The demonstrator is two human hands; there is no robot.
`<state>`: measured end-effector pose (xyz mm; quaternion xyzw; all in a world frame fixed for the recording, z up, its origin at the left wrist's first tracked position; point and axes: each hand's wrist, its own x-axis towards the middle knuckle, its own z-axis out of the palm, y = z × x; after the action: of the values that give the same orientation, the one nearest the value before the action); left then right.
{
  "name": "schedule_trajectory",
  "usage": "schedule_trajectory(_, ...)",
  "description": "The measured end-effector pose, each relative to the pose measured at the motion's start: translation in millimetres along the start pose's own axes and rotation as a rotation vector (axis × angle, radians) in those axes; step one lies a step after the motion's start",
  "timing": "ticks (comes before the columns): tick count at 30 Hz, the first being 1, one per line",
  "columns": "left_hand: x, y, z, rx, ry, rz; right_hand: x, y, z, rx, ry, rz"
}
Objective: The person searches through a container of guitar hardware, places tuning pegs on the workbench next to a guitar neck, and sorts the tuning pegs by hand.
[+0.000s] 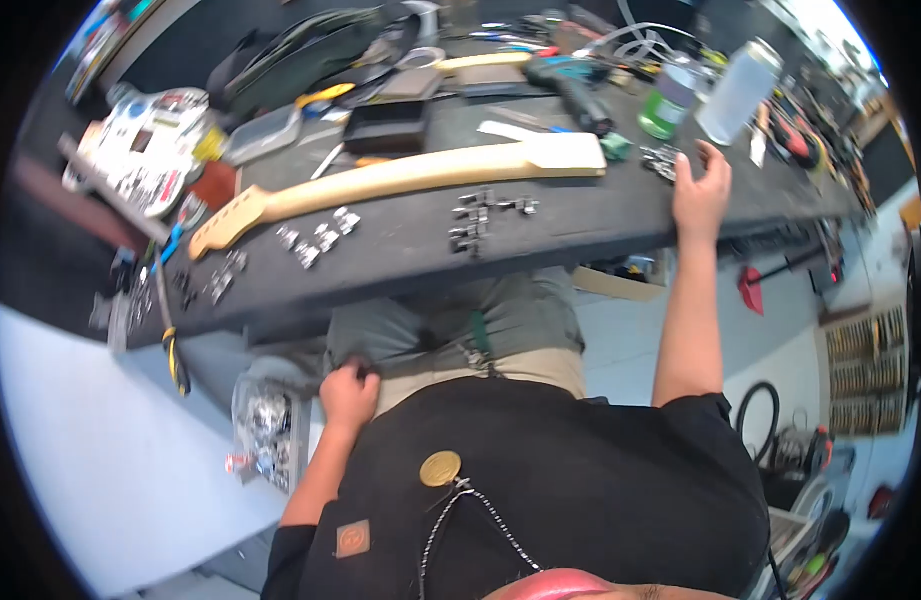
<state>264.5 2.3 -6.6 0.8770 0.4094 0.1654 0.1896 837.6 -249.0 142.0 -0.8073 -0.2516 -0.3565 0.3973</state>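
My right hand [702,195] is over the right part of the bench, thumb and fingers apart, beside a small pile of shiny metal parts [660,161]. My left hand [348,394] lies curled on my thigh; a dark spot shows at its fingers, too unclear to name. A pale wooden guitar neck [400,178] stretches across the bench, its headstock with a row of holes at the left. In front of it are chrome guitar tuners, one group [320,238] near the headstock and another [472,222] at the middle.
Behind the neck stand a black tray [385,128], a power drill [585,100], a green-liquid bottle [667,103] and a whitish bottle [740,92]. A yellow-black screwdriver [175,360] overhangs the left edge. Below, a plastic bin [298,430] holds bagged metal parts.
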Motion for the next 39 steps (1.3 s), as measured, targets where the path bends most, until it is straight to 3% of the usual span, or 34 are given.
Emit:
schedule_trajectory(1, -1.2, 0.4, -1.7, -0.007, -0.004, -0.027, 0.0, -0.8, 2.2, -0.137, -0.05, 0.025)
schedule_trajectory(4, -1.2, 4.2, -2.8, -0.037, -0.019, -0.054, -2.8, -2.5, 8.8, -0.223, -0.028, -0.161)
schedule_trajectory(7, 0.5, 6.7, -3.2, -0.058, -0.008, -0.044, -2.1, -8.3, 10.1, -0.183, -0.143, -0.011)
schedule_trajectory(13, -1.0, 7.8, -3.9, -0.066, -0.022, -0.062, 15.2, -1.7, 18.7, -0.258, -0.476, 0.023)
schedule_trajectory(18, 1.7, 9.2, -5.1, -0.023, -0.073, -0.042, 21.3, -6.5, 33.7, -0.196, -0.435, -0.035)
schedule_trajectory(21, 22.8, 75.1, -42.4, -0.327, -0.02, 0.303, 25.9, -13.5, 32.2, -0.252, -0.484, -0.007)
schedule_trajectory(23, 53.7, 138.7, -75.3, -0.258, 0.152, 0.689, 22.5, -18.7, 31.6, -0.303, -0.481, -0.038)
schedule_trajectory(25, 83.4, 191.3, -87.1, -0.238, 0.209, 0.805, 21.2, -13.1, 34.4, -0.297, -0.501, -0.064)
schedule_trajectory(28, 123.8, 243.7, -49.2, -0.143, 0.286, 0.713, 20.9, -15.0, 35.9, -0.253, -0.474, -0.095)
schedule_trajectory(32, 152.0, 277.7, -18.4, -0.071, 0.222, 0.68, 17.8, -25.2, 25.5, -0.248, -0.483, -0.094)
schedule_trajectory(39, 166.7, 282.7, -11.6, 0.04, 0.227, 0.754, 21.1, -33.1, 22.5, -0.216, -0.521, -0.091)
